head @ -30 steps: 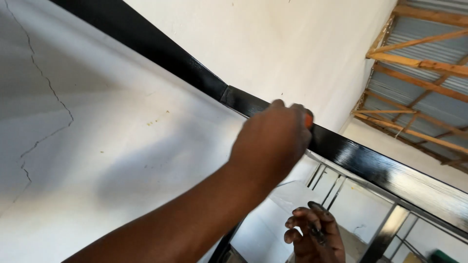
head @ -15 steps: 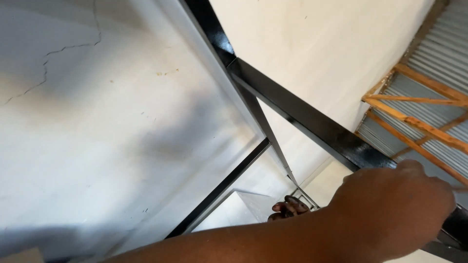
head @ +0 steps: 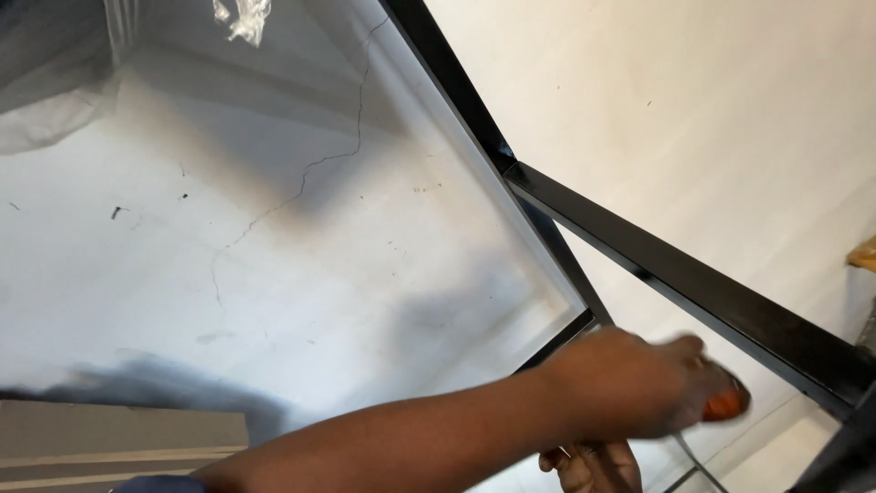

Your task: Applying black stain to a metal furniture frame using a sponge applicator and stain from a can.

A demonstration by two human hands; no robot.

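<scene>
An orange-handled tool (head: 727, 403) is gripped in the closed fingers (head: 680, 402) of the left hand (head: 630, 383), just under the black metal bar (head: 693, 278). The right hand (head: 593, 467), lower down, is half hidden; its fingers cannot be judged. Open wall is seen beyond.

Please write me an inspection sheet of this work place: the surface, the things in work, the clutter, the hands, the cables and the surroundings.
Surface: white wall with a thin crack.
Job's things: black metal frame; orange object in the right hand, blurred, kind unclear.
Clutter: scrap of clear plastic film at the top.
Hands: right hand closed around the orange object, near the frame; left hand lower down, partly hidden, grip unclear.
Cables: nothing seen.
Surroundings: pale wall behind the frame; piece of wood at the right edge.
</scene>
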